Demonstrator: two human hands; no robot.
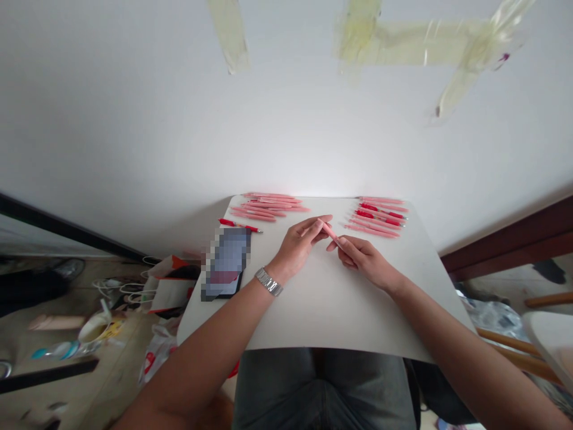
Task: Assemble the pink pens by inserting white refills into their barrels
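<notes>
Both my hands meet over the middle of a small white table [313, 310] and grip one pink pen [330, 232] between them. My left hand [301, 245], with a metal watch at the wrist, pinches the pen's far end. My right hand [362, 258] closes its fingers on the near end. A row of pink pens [268, 206] lies at the far left of the table. Another row of pink and red pens [379, 217] lies at the far right. A single red pen [239, 225] lies apart, left of my left hand.
A dark phone [225, 263] lies on the table's left side. The table stands against a white wall with tape strips. The floor at left is cluttered with bags, cables and a cup [94, 327]. A white chair edge [553, 340] is at right.
</notes>
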